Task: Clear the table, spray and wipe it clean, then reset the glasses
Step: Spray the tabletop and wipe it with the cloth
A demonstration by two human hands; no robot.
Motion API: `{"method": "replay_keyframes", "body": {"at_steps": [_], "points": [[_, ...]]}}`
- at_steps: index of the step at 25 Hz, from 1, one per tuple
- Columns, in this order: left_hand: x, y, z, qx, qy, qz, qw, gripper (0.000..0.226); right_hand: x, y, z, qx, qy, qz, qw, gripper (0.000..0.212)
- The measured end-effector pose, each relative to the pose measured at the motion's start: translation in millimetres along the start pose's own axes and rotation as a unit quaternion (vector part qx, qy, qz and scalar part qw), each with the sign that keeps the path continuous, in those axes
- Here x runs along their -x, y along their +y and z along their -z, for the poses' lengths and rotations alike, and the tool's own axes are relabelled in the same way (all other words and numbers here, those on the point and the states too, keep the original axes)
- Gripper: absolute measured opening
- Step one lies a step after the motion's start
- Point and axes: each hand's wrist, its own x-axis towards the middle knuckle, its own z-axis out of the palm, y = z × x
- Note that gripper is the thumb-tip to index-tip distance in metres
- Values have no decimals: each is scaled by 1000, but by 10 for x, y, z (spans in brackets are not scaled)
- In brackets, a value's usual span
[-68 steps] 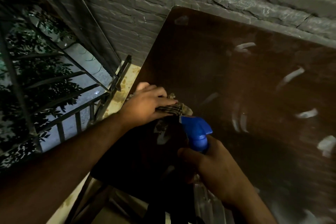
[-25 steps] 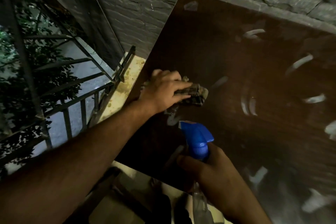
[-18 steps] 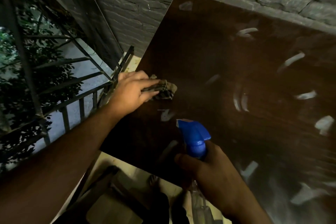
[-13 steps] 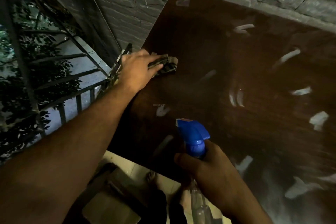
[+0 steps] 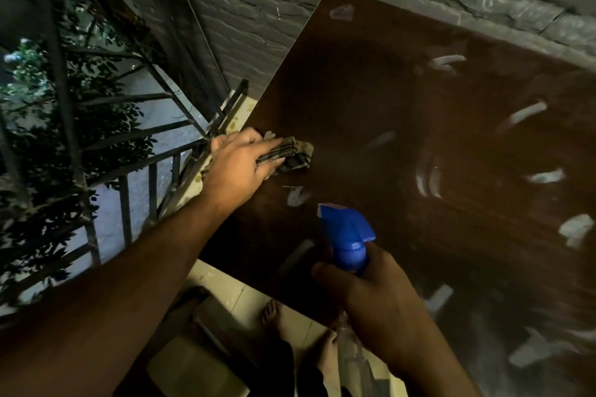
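Head view: wiping the bench's left edge, sprayer ready.
Nearest, my right hand (image 5: 377, 296) grips the spray bottle (image 5: 350, 240); farther, my left hand (image 5: 238, 167) presses the folded cloth (image 5: 295, 153) on the bench (image 5: 403, 90). I should overlap strokes, keeping the cloth flat.

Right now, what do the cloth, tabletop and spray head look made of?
Cloth: woven fabric, striped, bunched under the left hand.
Tabletop: dark brown glossy laminate or varnished wood; pale reflections.
Spray head: blue moulded plastic, smooth; right hand grips below it.
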Motion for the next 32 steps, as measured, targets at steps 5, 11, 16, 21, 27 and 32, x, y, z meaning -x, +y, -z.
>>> {"method": "replay_keyframes", "body": {"at_steps": [5, 11, 16, 21, 27, 32], "points": [[-201, 75, -41, -9, 5, 43, 999, 35, -13, -26, -9, 2, 6, 13, 1000, 21], [87, 299, -1, -30, -78, -75, 994, 40, 20, -2, -144, -14, -1, -1, 1000, 35], [435, -23, 126, -9, -96, -177, 979, 43, 27, 49, -90, -25, -5, -13, 1000, 39], [-202, -108, 48, -7, -14, 4, 1000, 32, 52, 124, -46, -13, -8, -10, 1000, 25], [-216, 151, 8, -22, -70, -53, 996, 40, 76, 107, -151, -12, -14, -18, 1000, 40], [507, 4, 224, 8, -94, -110, 990, 46, 56, 96, -150, -12, -26, -11, 1000, 21]]}}
